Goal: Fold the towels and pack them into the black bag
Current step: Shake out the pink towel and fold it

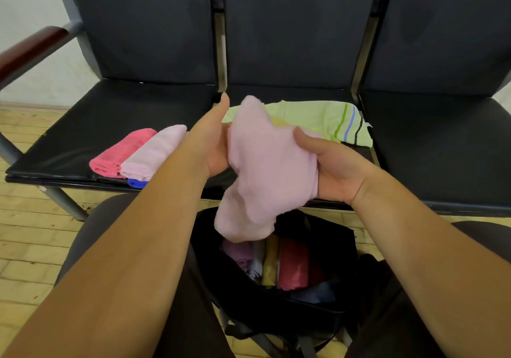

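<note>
A pale pink towel [265, 169] hangs between my hands above the open black bag [326, 310]. My left hand [213, 139] holds its left edge, thumb raised. My right hand [331, 169] grips its right side, thumb over the cloth. Inside the bag stand rolled towels: purple [239, 256], yellow [270, 263] and red [293, 266]. On the left seat lie folded towels: hot pink [119, 153], light pink [154, 153] and a blue one [137, 183] peeking out beneath. A light green striped towel [318, 119] lies spread on the middle seat.
A row of black padded seats [431, 141] runs across in front of me, with a wooden armrest [30, 50] at the far left. The bag sits on the wooden floor [30, 236] between my knees. A white wall is behind.
</note>
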`<state>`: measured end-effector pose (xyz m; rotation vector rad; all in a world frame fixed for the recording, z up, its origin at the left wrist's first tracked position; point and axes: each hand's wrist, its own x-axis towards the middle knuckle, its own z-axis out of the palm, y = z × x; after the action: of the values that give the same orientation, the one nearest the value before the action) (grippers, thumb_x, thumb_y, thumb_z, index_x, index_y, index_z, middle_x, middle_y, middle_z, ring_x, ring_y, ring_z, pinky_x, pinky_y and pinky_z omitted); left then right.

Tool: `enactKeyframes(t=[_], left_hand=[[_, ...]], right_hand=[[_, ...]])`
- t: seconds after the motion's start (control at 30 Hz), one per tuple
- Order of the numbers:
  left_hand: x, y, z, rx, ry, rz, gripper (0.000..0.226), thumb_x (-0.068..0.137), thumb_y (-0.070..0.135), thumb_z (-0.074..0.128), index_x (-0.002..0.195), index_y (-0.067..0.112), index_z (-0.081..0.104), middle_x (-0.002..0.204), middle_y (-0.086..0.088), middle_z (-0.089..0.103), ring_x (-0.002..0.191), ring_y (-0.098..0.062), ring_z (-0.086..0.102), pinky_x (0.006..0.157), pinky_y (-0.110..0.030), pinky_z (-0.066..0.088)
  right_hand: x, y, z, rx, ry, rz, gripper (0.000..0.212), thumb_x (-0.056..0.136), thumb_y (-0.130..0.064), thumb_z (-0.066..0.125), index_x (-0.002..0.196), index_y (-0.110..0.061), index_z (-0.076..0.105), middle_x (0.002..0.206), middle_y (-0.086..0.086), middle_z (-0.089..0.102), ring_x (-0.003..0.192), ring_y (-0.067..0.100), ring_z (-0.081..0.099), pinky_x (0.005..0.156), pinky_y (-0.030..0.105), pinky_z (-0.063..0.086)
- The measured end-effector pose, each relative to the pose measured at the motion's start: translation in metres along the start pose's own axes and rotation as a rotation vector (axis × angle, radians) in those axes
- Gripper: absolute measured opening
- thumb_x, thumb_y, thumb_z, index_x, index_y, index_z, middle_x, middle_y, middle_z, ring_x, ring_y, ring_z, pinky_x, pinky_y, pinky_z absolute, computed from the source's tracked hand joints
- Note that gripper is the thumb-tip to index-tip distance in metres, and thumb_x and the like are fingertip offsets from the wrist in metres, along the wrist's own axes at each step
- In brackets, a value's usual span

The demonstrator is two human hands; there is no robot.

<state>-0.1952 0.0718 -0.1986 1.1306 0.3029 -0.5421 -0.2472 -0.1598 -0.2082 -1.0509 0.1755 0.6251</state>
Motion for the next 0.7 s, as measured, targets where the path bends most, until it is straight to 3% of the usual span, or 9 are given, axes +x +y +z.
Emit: enactKeyframes(t=[0.13, 0.23, 0.3, 0.4, 0.47, 0.57, 0.7], left_hand=[[0.000, -0.005, 0.009, 0.049, -0.172, -0.117, 0.094, 0.089, 0.093, 0.039, 0.151, 0.026, 0.060, 0.154, -0.003, 0.056, 0.131, -0.019, 0.052, 0.121, -0.041, 0.031], [-0.002, -0.017, 0.013, 0.117, -0.234, -0.221, 0.095, 0.085, 0.096, 0.041, 0.143, 0.026, 0.069, 0.157, -0.012, 0.056, 0.148, -0.033, 0.050, 0.123, -0.055, 0.033], [-0.006, -0.022, 0.019, 0.167, -0.231, -0.212, 0.081, 0.091, 0.085, 0.051, 0.141, 0.024, 0.070, 0.146, -0.009, 0.066, 0.137, -0.035, 0.061, 0.118, -0.056, 0.043], [-0.003, -0.023, 0.021, 0.135, -0.160, -0.106, 0.049, 0.102, 0.048, 0.067, 0.142, 0.021, 0.069, 0.139, -0.006, 0.071, 0.125, -0.027, 0.070, 0.105, -0.044, 0.054], [-0.001, -0.023, 0.019, 0.083, -0.121, -0.108, 0.046, 0.100, 0.036, 0.072, 0.140, 0.014, 0.070, 0.138, -0.008, 0.072, 0.126, -0.028, 0.070, 0.107, -0.043, 0.053], [0.004, -0.021, 0.012, 0.044, -0.076, -0.126, 0.047, 0.098, 0.025, 0.074, 0.140, 0.006, 0.068, 0.140, -0.014, 0.070, 0.128, -0.032, 0.068, 0.109, -0.047, 0.054], [0.007, -0.016, 0.006, 0.080, -0.157, -0.126, 0.056, 0.097, 0.008, 0.071, 0.151, 0.005, 0.055, 0.145, -0.020, 0.065, 0.133, -0.036, 0.065, 0.116, -0.051, 0.048]], right_hand=[[0.000, -0.008, -0.002, 0.128, 0.054, -0.100, 0.051, 0.109, -0.041, 0.053, 0.150, -0.010, 0.057, 0.143, 0.014, 0.068, 0.131, 0.033, 0.067, 0.110, 0.048, 0.050], [-0.003, -0.015, -0.004, 0.189, 0.109, -0.132, 0.063, 0.112, -0.052, 0.041, 0.149, -0.003, 0.055, 0.141, 0.018, 0.068, 0.128, 0.036, 0.068, 0.110, 0.049, 0.052], [-0.006, -0.017, -0.007, 0.276, 0.110, -0.131, 0.075, 0.110, -0.061, 0.038, 0.146, 0.003, 0.055, 0.139, 0.022, 0.068, 0.126, 0.039, 0.069, 0.106, 0.051, 0.056], [-0.007, -0.017, -0.011, 0.354, 0.077, -0.103, 0.081, 0.107, -0.065, 0.044, 0.145, 0.006, 0.054, 0.142, 0.025, 0.065, 0.129, 0.042, 0.066, 0.111, 0.052, 0.053], [-0.005, -0.015, -0.013, 0.234, 0.066, -0.048, 0.072, 0.109, -0.055, 0.048, 0.147, 0.005, 0.055, 0.145, 0.024, 0.064, 0.133, 0.040, 0.064, 0.116, 0.050, 0.046], [0.001, -0.012, -0.021, -0.038, 0.144, 0.020, 0.045, 0.109, -0.028, 0.057, 0.148, -0.004, 0.060, 0.141, 0.017, 0.068, 0.130, 0.036, 0.067, 0.114, 0.053, 0.049], [0.001, -0.012, -0.030, -0.285, 0.257, 0.100, 0.034, 0.104, -0.016, 0.066, 0.137, -0.009, 0.067, 0.127, 0.013, 0.076, 0.119, 0.035, 0.073, 0.108, 0.057, 0.054]])
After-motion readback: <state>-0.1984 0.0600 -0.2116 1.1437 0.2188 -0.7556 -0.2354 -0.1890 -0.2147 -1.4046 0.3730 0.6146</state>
